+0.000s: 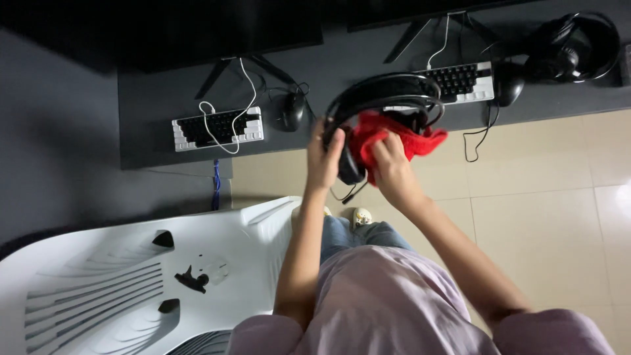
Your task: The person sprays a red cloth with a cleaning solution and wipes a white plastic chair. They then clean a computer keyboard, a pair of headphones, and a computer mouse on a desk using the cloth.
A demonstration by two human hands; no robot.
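2 keyboards (217, 127) lie on the table (158, 141), a mouse (292, 110) right of each; a chair (131, 276) stands left of the person

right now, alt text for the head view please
Seen from above, the left hand holds a black headset while the right hand presses a red cloth against it, above a dark desk with two keyboards.

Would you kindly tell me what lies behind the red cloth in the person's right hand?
Behind the red cloth, held by the right hand, the black headset shows its headband; the cloth covers the far earcup.
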